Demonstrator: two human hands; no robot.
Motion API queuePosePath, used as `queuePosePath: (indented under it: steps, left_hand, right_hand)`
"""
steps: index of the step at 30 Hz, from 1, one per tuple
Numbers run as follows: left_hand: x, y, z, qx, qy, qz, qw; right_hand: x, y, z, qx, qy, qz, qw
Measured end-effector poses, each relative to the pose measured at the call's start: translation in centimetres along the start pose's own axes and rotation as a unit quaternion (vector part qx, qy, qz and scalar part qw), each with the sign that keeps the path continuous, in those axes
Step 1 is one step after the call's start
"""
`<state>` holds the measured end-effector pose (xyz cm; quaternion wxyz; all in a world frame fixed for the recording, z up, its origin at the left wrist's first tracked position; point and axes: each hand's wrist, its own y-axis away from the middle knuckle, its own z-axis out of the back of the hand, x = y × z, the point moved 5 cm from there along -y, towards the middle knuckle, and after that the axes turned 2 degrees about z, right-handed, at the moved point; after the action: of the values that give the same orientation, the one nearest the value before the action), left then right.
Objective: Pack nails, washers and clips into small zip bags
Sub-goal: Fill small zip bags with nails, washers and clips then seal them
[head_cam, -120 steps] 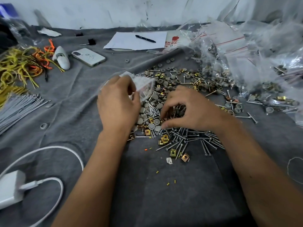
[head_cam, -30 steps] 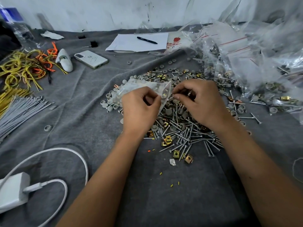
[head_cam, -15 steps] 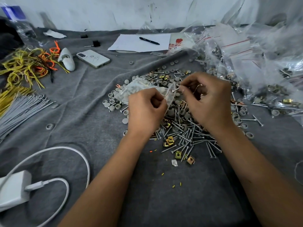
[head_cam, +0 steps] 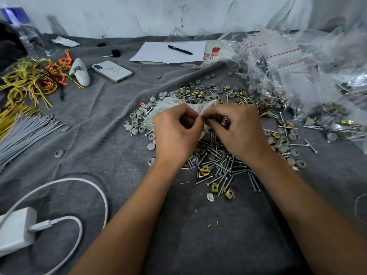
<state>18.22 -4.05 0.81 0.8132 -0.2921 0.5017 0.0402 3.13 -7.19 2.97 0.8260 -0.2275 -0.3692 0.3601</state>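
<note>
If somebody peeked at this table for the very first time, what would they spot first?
Probably the two bare hands in the middle, the left hand and right hand, both pinching a small clear plastic zip bag. Right under them lies a messy heap of shiny silver nails, grey round washers and brass-coloured metal clips on the grey cloth. Far left sits a bright tangle of yellow and orange wire ties.

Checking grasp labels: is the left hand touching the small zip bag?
Touching. The head view shows the left hand pinching the zip bag at its edge.
</note>
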Motion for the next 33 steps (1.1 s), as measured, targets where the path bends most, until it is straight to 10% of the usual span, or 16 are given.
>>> queuePosePath:
  steps: [6, 13, 22, 33]
  left_hand:
    - [0.7, -0.6, 1.4, -0.069, 0.04, 0.04, 0.996]
    - [1.6, -1.0, 2.5, -0.135, 0.019, 0.09, 0.987]
    - [2.0, -1.2, 3.2, -0.184, 0.028, 0.109, 0.976]
    - [1.9, -1.1, 3.1, -0.175, 0.021, 0.112, 0.978]
  right_hand:
    - [-0.4, 0.2, -2.4, 0.164, 0.026, 0.023, 0.986]
    - [-0.4, -0.3, -0.7, 0.042, 0.027, 0.027, 0.998]
    - [0.9, 0.8, -4.0, 0.235, 0.09, 0.031, 0.967]
    - [0.5, 0.5, -3.0, 0.253, 0.079, 0.013, 0.964]
